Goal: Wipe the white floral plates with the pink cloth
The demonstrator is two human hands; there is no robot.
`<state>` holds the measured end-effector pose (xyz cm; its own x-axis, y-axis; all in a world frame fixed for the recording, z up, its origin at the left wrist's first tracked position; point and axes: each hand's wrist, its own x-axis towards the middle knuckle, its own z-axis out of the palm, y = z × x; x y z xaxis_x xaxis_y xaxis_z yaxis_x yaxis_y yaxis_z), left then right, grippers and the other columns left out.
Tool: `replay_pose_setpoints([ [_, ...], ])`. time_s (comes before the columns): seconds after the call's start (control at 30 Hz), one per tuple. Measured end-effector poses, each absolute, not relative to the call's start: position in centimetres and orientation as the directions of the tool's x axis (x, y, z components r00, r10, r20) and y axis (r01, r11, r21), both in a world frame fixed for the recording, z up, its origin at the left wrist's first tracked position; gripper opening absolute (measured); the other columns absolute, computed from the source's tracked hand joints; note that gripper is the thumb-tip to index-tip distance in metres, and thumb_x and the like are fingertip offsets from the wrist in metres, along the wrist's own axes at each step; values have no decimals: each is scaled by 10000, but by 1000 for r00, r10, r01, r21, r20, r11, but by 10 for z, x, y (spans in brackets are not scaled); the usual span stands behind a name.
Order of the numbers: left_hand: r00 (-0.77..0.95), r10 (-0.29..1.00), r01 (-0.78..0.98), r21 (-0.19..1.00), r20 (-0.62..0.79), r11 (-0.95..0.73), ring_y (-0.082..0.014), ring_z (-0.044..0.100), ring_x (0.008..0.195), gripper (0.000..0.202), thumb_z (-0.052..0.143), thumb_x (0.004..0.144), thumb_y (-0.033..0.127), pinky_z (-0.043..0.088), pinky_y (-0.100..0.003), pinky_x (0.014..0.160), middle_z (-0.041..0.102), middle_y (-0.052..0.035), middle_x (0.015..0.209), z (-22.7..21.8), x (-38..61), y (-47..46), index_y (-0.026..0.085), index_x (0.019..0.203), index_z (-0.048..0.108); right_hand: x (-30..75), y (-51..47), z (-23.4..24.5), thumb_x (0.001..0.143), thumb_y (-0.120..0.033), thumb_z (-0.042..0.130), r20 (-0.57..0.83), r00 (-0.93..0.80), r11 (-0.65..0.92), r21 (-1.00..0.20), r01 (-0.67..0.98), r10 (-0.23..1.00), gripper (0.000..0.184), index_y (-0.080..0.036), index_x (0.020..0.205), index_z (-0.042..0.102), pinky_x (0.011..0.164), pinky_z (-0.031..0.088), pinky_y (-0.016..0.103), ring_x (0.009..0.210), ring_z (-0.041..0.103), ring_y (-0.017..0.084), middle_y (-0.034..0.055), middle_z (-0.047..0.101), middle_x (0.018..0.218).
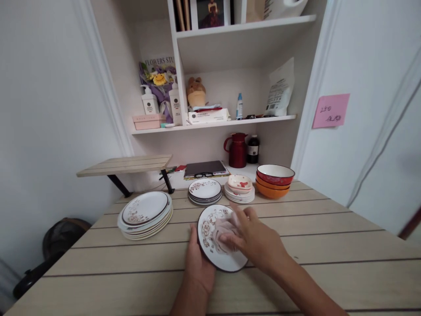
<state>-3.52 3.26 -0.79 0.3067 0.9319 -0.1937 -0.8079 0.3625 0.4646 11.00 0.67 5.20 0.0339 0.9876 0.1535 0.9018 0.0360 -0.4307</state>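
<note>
A white plate (226, 261) with a dark rim and brown floral pattern is tilted toward me above the table. My left hand (198, 259) grips it from the left edge and underneath, the thumb at the rim. My right hand (251, 237) presses a crumpled pale cloth or tissue (225, 230) against the plate's face, its fingers slightly blurred. Beyond the held plate stands a stack of small plates (205, 189) with similar brown flowers. A larger stack of plates (146, 210) sits to the left.
Small white plates (240, 197) topped by a square dish (240, 183) and stacked red and orange bowls (274, 180) stand at the back right. A raised wooden shelf (125, 164) is at the left. Behind are a red jug (237, 150), a dark bottle (253, 149) and a laptop (205, 168).
</note>
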Motion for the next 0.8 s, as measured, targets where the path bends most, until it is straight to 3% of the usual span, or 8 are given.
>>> replay_pose_setpoints([
  [0.07, 303, 929, -808, 460, -211, 368, -292, 623, 1078, 538, 477, 863, 525, 418, -428, 1004, 675, -154, 1146, -7, -35, 33, 114, 1167, 645, 105, 7, 47, 732, -586, 590, 73, -45, 74, -465, 882, 996, 792, -328, 1426, 310, 733, 443, 397, 947, 624, 315, 113, 534, 1241],
  [0.17, 281, 928, -812, 456, -244, 366, -284, 630, 1066, 512, 470, 872, 506, 419, -425, 1004, 687, -145, 1123, -7, -36, 33, 121, 1157, 652, 98, 11, 36, 679, -404, 688, 75, -119, 141, -543, 828, 990, 746, -279, 1358, 404, 800, 427, 367, 986, 608, 285, 98, 548, 1219],
  [0.3, 291, 920, -804, 453, -265, 384, -292, 627, 1072, 526, 490, 854, 526, 418, -429, 1002, 699, -146, 1095, -11, -38, 34, 120, 1138, 664, 101, 19, 29, 784, -316, 572, 143, -95, 165, -648, 743, 985, 408, -254, 1186, 538, 833, 419, 326, 936, 606, 214, 66, 566, 1134],
  [0.37, 294, 911, -787, 467, -291, 403, -300, 626, 1072, 545, 505, 838, 545, 423, -432, 995, 703, -149, 1082, -12, -38, 33, 115, 1129, 669, 105, 21, 31, 808, -331, 549, 173, -86, 180, -664, 726, 981, 346, -270, 1149, 559, 850, 414, 324, 935, 600, 208, 54, 570, 1104],
  [0.57, 248, 907, -730, 549, -342, 407, -273, 622, 1083, 539, 458, 868, 534, 430, -398, 989, 691, -133, 1122, 1, -35, 26, 122, 1159, 650, 106, 22, 31, 876, -373, 460, 232, -75, 220, -703, 676, 970, 459, -267, 1320, 410, 915, 397, 350, 1043, 570, 229, 86, 545, 1227],
  [0.8, 244, 918, -725, 570, -313, 387, -248, 623, 1083, 493, 486, 865, 506, 426, -370, 999, 677, -100, 1164, 14, -30, 22, 158, 1179, 638, 106, 26, 22, 871, -289, 432, 211, -117, 238, -754, 612, 970, 483, -213, 1345, 381, 982, 376, 406, 1119, 538, 241, 133, 491, 1289],
])
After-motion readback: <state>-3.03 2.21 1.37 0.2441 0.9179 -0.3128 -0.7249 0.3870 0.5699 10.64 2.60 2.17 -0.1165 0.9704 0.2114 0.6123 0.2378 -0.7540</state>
